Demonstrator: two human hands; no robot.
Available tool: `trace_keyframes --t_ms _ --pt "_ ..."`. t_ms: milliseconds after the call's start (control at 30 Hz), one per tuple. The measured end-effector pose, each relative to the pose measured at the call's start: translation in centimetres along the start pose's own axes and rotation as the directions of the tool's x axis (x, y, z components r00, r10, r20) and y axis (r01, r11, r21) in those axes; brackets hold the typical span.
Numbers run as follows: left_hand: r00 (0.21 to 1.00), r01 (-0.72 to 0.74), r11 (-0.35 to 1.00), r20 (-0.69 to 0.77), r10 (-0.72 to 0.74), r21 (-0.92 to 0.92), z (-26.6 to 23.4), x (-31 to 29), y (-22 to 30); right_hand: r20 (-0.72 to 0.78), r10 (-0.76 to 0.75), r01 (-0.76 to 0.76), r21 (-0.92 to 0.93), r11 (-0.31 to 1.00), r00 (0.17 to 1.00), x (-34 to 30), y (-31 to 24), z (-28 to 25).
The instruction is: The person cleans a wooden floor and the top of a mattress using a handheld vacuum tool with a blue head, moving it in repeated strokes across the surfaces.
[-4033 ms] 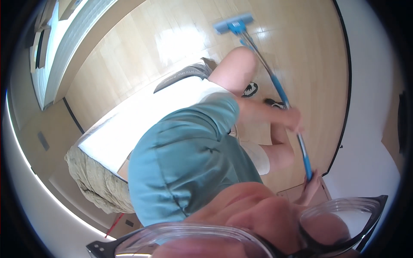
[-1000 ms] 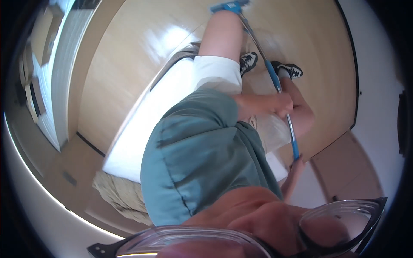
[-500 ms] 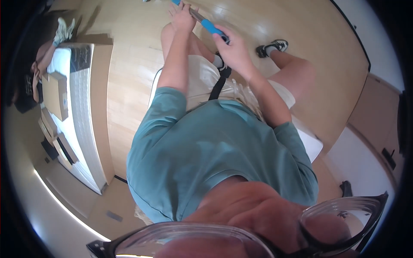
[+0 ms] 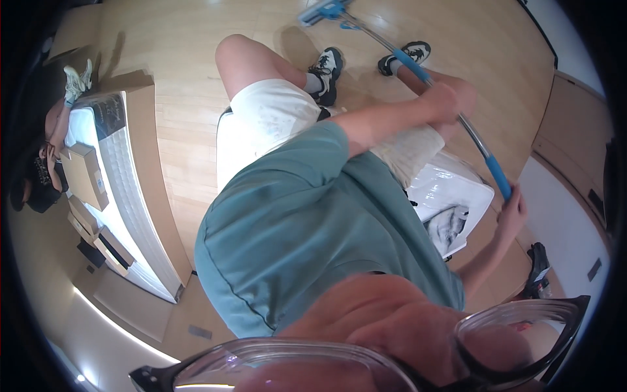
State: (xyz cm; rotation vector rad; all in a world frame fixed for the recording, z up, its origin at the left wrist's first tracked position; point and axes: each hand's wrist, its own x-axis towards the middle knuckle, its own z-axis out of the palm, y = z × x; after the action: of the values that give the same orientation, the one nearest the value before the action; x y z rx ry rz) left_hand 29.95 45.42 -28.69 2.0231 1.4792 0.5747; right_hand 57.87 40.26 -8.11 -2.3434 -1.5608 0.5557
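Observation:
A mop (image 4: 477, 140) with a metal pole, blue grips and a blue head slants across from the far middle to the near right. My left hand (image 4: 444, 102) reaches across my lap and is closed round the pole beside the middle blue grip, somewhat blurred. Lower on the right, my right hand (image 4: 514, 208) is wrapped round the blue grip at the pole's end. The mop head (image 4: 324, 11) lies near the top edge, over the wooden floor, partly blurred and cut off by the view.
I sit on a white seat (image 4: 450, 179), knees apart, with my shoes (image 4: 324, 73) on the wooden floor (image 4: 186, 121). At left stands a mattress-like block (image 4: 130, 176) bearing cardboard boxes (image 4: 85, 171). Another person (image 4: 49, 163) is beyond it. A wall runs along the right.
The mop has swung right and its head has come into view. My right hand has drawn back to the near right with the handle end. My left hand has crossed rightward over my lap.

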Motion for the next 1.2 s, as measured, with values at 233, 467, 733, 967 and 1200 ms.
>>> trace_keyframes --t_ms 233,467,733,967,1200 --pt "0.972 -0.236 0.965 0.030 0.234 0.119 9.5 2.9 -1.8 -0.153 -0.028 0.063 0.228 0.972 0.988 1.0 10.2 4.3" --pt "0.892 0.410 0.879 -0.309 -0.331 0.242 0.0 -7.1 -23.0 0.444 -0.447 0.318 0.337 0.886 0.776 -8.0 -5.4 27.7" --pt "0.453 0.184 -0.046 0.127 -0.883 -0.982 -11.1 -23.6 -17.1 0.698 -0.622 0.652 0.292 0.699 0.355 -15.6 -26.2 35.8" --pt "0.455 0.672 0.009 0.403 -0.794 -0.740 -16.9 -33.6 -6.3 0.672 -0.534 0.531 0.240 0.813 0.513 -16.0 -30.2 40.8" --pt "0.094 0.936 -0.182 0.711 -0.697 -0.301 -30.2 -41.5 4.7 0.969 -0.246 -0.953 0.052 0.298 -0.024 -25.4 -22.5 52.9"
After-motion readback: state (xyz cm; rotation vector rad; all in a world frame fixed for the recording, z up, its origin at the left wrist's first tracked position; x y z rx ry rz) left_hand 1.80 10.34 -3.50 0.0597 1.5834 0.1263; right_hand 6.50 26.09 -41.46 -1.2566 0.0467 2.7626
